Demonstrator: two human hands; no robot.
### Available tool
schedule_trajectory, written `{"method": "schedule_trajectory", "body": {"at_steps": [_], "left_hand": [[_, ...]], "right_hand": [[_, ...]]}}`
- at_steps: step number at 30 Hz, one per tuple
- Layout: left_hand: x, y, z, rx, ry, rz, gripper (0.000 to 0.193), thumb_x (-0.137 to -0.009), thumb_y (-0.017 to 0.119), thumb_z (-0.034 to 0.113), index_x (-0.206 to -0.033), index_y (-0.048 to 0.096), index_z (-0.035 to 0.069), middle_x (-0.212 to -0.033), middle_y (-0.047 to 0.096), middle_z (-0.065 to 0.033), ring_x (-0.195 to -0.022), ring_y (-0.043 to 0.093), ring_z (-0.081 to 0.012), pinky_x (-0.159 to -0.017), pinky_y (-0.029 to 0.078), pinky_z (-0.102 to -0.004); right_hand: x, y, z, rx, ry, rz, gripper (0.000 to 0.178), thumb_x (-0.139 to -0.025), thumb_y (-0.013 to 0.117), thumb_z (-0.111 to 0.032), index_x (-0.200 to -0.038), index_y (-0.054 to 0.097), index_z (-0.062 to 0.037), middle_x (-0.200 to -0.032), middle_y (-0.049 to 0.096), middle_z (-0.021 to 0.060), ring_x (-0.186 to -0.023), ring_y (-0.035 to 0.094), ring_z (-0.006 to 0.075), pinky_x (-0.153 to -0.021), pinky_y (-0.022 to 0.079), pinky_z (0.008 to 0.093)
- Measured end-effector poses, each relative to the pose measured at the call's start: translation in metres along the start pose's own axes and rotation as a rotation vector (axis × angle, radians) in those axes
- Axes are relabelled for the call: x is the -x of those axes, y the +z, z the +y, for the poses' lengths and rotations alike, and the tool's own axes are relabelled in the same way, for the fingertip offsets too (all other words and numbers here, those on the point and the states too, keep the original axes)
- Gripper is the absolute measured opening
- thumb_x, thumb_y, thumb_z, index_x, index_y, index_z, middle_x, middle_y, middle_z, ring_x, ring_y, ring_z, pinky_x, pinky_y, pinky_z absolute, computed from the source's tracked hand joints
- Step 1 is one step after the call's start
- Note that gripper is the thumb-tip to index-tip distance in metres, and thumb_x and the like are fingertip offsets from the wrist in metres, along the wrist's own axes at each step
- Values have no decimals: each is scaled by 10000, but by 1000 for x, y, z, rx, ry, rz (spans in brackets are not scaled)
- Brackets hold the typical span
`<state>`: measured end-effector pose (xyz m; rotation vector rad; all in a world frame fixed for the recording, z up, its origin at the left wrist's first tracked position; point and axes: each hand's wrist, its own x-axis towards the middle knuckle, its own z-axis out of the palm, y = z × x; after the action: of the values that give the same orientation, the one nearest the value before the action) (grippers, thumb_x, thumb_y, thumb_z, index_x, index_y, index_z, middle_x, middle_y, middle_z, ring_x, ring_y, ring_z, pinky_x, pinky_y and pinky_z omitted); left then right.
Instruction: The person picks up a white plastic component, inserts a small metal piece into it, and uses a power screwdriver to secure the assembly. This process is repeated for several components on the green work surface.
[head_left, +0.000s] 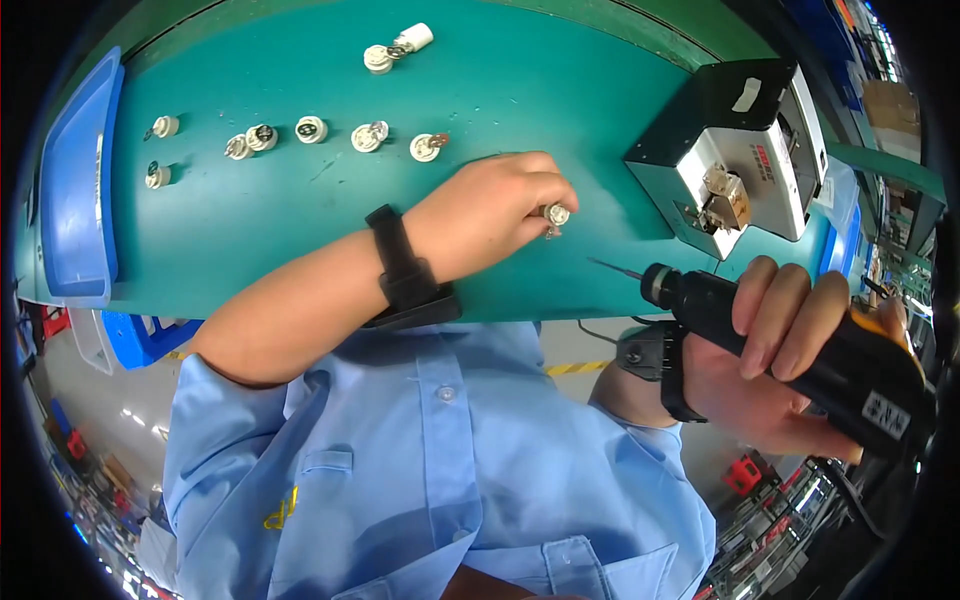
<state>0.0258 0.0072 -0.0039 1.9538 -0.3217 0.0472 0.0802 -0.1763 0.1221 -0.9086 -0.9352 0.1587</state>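
My left hand [495,205] is closed over the mat, pinching a small white round fitting [557,214] with a metal piece hanging from its lower side. In my right hand [782,320] is a black electric screwdriver [708,308], fingers wrapped round its body. Its thin bit [615,268] points left toward the fitting, with a gap between them. Beyond my left hand lie similar white fittings; the nearest [427,148] has a copper-coloured tab. Another [368,137] sits just left of it.
A black and white box-shaped machine [665,175] with a brass-coloured front mechanism [730,198] stands right on the green mat [250,225]. A blue tray [85,190] lies far left. More fittings [311,129] form a loose row. Toward the back, a fitting [378,60] touches a white cylinder [416,38].
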Motion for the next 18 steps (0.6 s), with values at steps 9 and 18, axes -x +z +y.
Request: {"method": "schedule_trajectory", "body": {"at_steps": [9, 18], "left_hand": [[-1, 3, 1, 65, -56, 4, 229, -744, 645, -34, -966, 654, 21, -895, 626, -108, -817, 627, -295, -717, 511, -390], [-1, 3, 1, 56, -58, 18, 207, -748, 663, -16, -951, 650, 20, -887, 622, -113, -817, 623, -298, -713, 507, -390]], "right_hand": [[2, -5, 27, 48, -29, -87, 929, -802, 524, -731, -1366, 337, -16, -766, 506, 65, -581, 478, 145, -574, 362, 283], [-4, -11, 41, -3, -10, -159, 931, -768, 524, -766, -1292, 344, -17, -752, 514, 78, -569, 493, 156, -561, 387, 287]]}}
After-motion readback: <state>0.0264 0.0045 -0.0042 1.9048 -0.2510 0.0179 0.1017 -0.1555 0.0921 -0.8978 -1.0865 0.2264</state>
